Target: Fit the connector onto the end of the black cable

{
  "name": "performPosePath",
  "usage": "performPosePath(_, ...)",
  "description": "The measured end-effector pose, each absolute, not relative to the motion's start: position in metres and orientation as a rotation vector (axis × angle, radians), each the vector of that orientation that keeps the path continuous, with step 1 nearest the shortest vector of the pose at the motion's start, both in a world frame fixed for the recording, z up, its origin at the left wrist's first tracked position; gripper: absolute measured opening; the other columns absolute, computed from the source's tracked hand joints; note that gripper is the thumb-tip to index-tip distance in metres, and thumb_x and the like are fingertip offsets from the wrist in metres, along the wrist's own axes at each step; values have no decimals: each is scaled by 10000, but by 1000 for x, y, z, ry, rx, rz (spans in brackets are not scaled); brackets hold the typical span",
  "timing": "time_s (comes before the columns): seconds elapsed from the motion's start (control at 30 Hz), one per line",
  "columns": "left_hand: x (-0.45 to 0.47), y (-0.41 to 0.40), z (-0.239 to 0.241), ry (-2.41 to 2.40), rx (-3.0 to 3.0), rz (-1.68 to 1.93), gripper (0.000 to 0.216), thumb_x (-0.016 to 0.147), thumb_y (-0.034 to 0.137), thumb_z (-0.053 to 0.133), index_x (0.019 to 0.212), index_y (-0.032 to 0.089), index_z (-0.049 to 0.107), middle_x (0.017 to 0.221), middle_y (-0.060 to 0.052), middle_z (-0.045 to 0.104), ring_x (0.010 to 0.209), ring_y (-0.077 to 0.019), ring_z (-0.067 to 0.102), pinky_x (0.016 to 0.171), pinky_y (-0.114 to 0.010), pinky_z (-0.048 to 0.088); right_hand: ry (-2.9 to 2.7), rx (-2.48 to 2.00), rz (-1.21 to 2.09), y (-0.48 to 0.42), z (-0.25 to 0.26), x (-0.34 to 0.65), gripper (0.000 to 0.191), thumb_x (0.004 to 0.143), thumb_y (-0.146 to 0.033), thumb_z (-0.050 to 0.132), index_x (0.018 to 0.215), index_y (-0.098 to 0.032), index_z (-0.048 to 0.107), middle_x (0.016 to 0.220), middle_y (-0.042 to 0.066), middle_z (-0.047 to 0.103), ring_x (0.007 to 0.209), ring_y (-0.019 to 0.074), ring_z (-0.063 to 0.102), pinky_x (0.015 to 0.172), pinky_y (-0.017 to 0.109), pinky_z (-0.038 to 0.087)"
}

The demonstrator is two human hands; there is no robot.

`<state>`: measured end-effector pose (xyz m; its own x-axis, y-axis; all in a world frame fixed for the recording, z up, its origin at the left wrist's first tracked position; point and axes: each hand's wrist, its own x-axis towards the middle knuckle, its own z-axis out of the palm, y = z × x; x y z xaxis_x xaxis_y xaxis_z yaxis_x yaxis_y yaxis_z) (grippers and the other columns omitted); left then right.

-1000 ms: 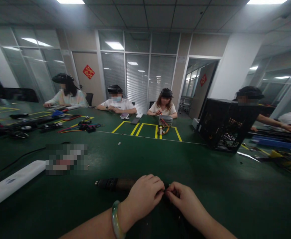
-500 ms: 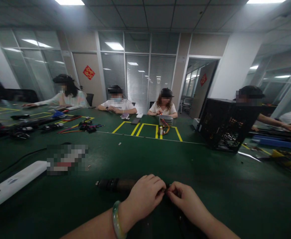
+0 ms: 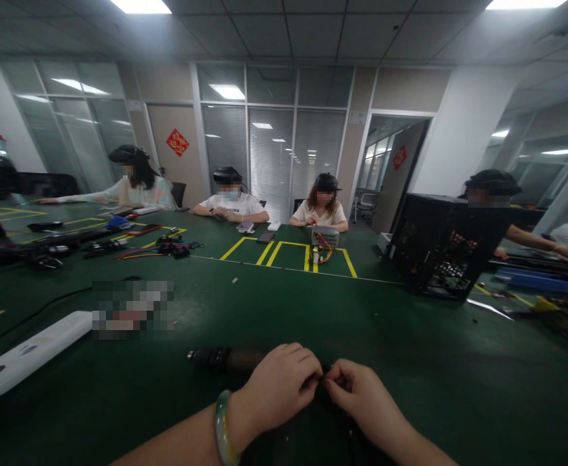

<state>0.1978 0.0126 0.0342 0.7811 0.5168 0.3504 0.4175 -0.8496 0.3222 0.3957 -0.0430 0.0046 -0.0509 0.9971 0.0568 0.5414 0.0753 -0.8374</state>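
Note:
My left hand [image 3: 284, 387], with a green bangle [image 3: 223, 424] on its wrist, is closed with its fingertips pinched toward the right. My right hand [image 3: 361, 396] meets it there, thumb and index finger pressed together. Between the two sets of fingertips is something dark and tiny that I cannot make out. Behind my left hand a black cylindrical tool [image 3: 226, 360] with a metal tip lies on the green table [image 3: 264, 310], partly covered by that hand. Below the hands, the dark shapes on the table are too dim to name.
To the left lies a white power strip [image 3: 32, 353] beside a blurred-out patch. Bundled cables [image 3: 167, 246] sit farther back. A black computer case [image 3: 429, 246] stands at the right. Across the table, several people [image 3: 320, 204] sit with their hands on or near the tabletop.
The camera view has shifted slightly. Both hands keep the same pinch at nearly the same place. The far-left person's arm reaches a little farther out along the table.

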Motion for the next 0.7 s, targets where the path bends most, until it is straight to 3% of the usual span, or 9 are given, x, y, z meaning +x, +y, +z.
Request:
performPosePath(0.1,198,11,36,780,2724,647,154,828,172,616,971,219,583,972,-3,636,918,-196,572,835,-334,425,-1648,-1541,873,-43,5,396,106,842,-238,585,768,-172,623,680,-22,611,597,110,529,506,172,356)
performPosePath(0.27,200,8,34,796,2711,686,110,836,165,602,932,211,579,1202,-17,601,1075,-212,556,946,-375,408,-1609,-1545,930,-41,2,396,129,853,-254,556,778,-163,610,654,-24,584,524,93,479,447,163,327)
performPosePath(0.7,201,7,33,836,2737,666,68,868,192,578,929,224,579,1323,3,544,1117,-210,544,950,-382,410,-1622,-1522,954,-41,3,397,128,860,-251,543,781,-163,594,649,-34,564,510,80,461,446,154,323)
